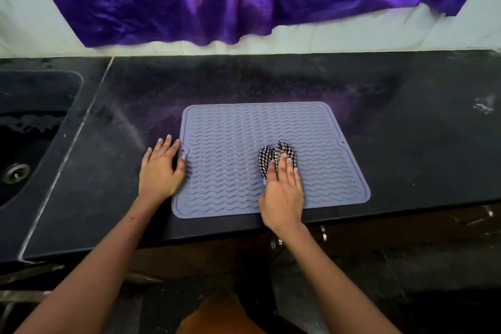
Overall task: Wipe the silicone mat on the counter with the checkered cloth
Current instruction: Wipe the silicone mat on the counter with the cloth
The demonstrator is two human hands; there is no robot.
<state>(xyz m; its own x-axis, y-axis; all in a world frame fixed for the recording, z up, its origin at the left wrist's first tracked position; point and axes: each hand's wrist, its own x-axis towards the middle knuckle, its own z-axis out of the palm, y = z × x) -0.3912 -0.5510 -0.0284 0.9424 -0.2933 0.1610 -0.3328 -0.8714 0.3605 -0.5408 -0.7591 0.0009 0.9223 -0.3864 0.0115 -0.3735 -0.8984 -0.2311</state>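
pressing the bunched checkered cloth (276,156) flat-fingered onto the silicone mat (230,138) on the counter (406,130), the right hand (282,192) could drag it askew if the flat left hand (161,168) lifts.

Head view, steeply down, seemingly close.

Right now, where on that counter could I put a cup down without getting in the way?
Bare dark counter lies right of the grey ribbed silicone mat, and in the strip between the mat and the purple curtain. A narrower patch sits between the sink and the left hand. The mat is busy: the right hand presses the black-and-white checkered cloth.
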